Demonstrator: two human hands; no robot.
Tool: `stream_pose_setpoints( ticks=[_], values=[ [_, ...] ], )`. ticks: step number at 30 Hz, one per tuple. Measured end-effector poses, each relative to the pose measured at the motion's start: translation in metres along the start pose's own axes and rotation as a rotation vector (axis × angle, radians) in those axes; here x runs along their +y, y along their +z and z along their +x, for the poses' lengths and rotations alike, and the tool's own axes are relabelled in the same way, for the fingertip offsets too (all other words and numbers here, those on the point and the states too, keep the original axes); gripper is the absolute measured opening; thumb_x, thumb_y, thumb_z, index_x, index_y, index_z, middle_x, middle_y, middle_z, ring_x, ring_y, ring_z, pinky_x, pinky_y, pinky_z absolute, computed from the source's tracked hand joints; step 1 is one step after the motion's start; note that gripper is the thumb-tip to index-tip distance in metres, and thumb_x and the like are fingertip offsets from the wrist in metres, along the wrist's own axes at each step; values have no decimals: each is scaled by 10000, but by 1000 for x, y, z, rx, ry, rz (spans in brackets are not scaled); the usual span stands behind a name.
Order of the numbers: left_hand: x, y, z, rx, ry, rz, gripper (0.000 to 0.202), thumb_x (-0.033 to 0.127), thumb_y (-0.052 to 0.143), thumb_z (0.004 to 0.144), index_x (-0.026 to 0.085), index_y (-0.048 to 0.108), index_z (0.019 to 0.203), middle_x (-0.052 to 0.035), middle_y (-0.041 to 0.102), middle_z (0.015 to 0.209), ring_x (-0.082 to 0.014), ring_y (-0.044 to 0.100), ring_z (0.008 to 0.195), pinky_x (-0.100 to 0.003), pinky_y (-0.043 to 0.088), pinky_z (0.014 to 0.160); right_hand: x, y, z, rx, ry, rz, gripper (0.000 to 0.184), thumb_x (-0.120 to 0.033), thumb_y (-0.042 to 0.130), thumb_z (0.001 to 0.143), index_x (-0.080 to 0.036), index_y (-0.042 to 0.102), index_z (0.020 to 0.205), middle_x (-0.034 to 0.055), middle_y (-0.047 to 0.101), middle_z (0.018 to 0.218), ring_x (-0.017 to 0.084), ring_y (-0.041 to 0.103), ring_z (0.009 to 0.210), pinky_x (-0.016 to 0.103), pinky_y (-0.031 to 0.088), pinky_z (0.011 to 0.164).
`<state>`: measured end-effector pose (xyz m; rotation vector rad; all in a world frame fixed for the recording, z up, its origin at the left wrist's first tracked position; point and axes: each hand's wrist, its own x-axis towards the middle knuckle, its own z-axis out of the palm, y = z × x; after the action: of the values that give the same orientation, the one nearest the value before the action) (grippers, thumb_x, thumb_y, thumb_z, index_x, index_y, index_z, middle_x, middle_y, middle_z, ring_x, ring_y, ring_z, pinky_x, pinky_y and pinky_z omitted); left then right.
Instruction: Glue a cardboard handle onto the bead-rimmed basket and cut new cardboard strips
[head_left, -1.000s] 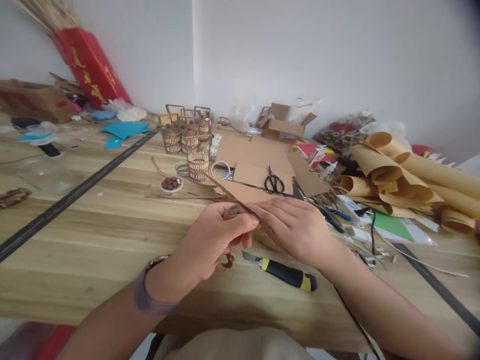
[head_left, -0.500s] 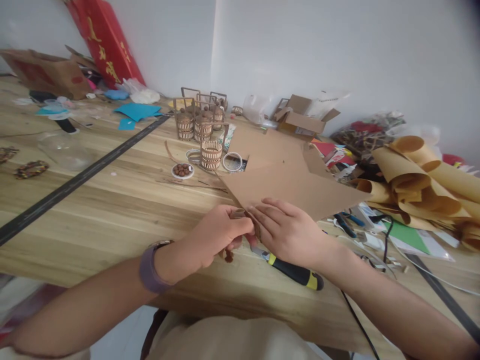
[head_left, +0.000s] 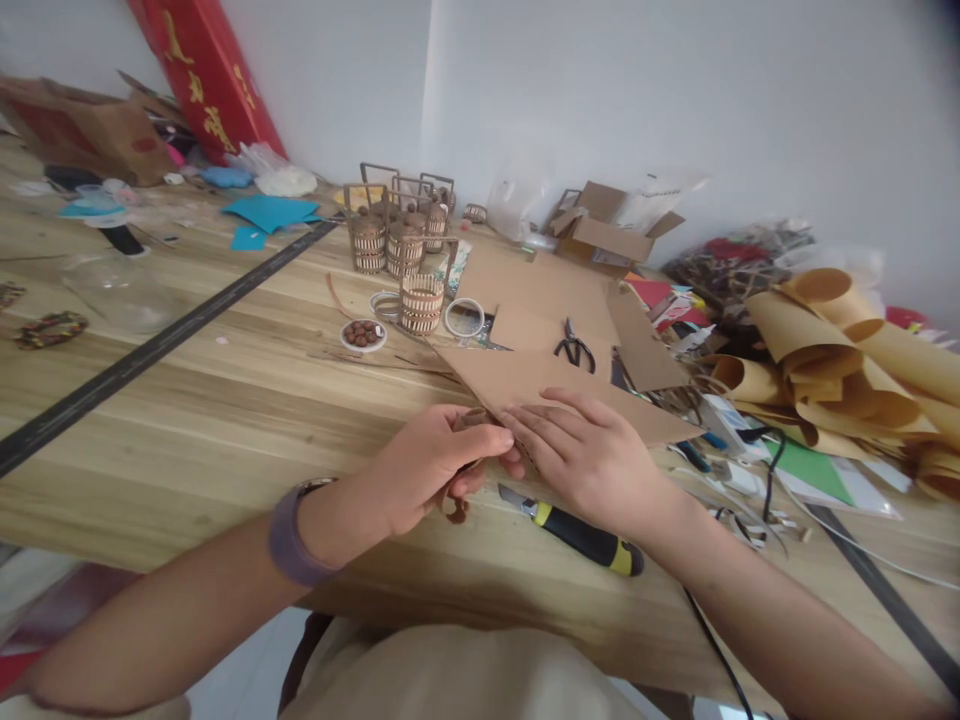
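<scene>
My left hand [head_left: 442,455] is closed, with a brown strip [head_left: 455,510] curling out below its fingers. Its thumb and fingertips are at the near left edge of a cardboard sheet [head_left: 540,378]. My right hand [head_left: 585,450] lies along the same edge, its fingers stretched over the top face and its thumb hidden; the sheet sits tilted in its hold. Just below my right hand, a utility knife [head_left: 581,535] with a black and yellow handle rests on the wooden table [head_left: 247,450], blade toward my left hand.
Beyond the sheet lie black-handled scissors [head_left: 574,348] on more cardboard. Small woven baskets [head_left: 421,303] with tall handles stand at the back, beside a dish of brown beads [head_left: 363,334]. Rolled brown paper [head_left: 817,325] and blue-handled pliers [head_left: 691,456] lie to the right.
The cardboard sheet's far side has tipped down toward me, uncovering the scissors behind it. My hands stay at its near edge, and the knife blade shows more fully.
</scene>
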<state>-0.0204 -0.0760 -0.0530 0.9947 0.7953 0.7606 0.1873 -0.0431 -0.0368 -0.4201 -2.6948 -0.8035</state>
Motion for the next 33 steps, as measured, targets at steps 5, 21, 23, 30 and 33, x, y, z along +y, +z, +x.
stream_pose_setpoints(
  ticks=[5, 21, 23, 30, 33],
  values=[
    [-4, -4, 3, -39, 33, -22, 247, 396, 632, 837, 177, 676, 731, 83, 408, 460, -59, 296, 404, -174, 254, 377, 1, 0, 0, -13, 5, 10, 313, -81, 448, 1001, -114, 712, 1165, 98, 792, 1084, 199, 736, 983, 383, 566, 946],
    [2, -6, 2, -36, -79, -47, 214, 343, 619, 805, 175, 685, 691, 72, 397, 460, -70, 284, 426, -189, 256, 397, 2, 3, -3, -46, -14, 33, 304, -94, 465, 1001, -120, 704, 1187, 98, 788, 1099, 207, 727, 1011, 407, 548, 984],
    [4, -6, 0, -28, -104, -20, 218, 337, 617, 798, 173, 676, 666, 71, 387, 454, -70, 299, 431, -191, 262, 406, 2, 4, -3, -60, -30, 32, 311, -98, 456, 1006, -134, 707, 1186, 90, 792, 1081, 210, 726, 1012, 417, 547, 989],
    [7, -5, -3, 36, -198, -4, 197, 318, 628, 725, 178, 606, 588, 62, 399, 474, -61, 294, 435, -194, 217, 406, -1, 10, -3, -39, -45, 17, 318, -91, 434, 1013, -140, 722, 1140, 70, 795, 1064, 198, 721, 972, 405, 533, 1004],
    [6, -3, -2, 61, -200, -39, 179, 281, 621, 686, 180, 559, 551, 51, 440, 513, -52, 297, 435, -194, 206, 400, -2, 10, -2, -40, -49, 2, 331, -94, 413, 1022, -135, 726, 1121, 72, 794, 1055, 189, 717, 966, 393, 527, 1011]
  ],
)
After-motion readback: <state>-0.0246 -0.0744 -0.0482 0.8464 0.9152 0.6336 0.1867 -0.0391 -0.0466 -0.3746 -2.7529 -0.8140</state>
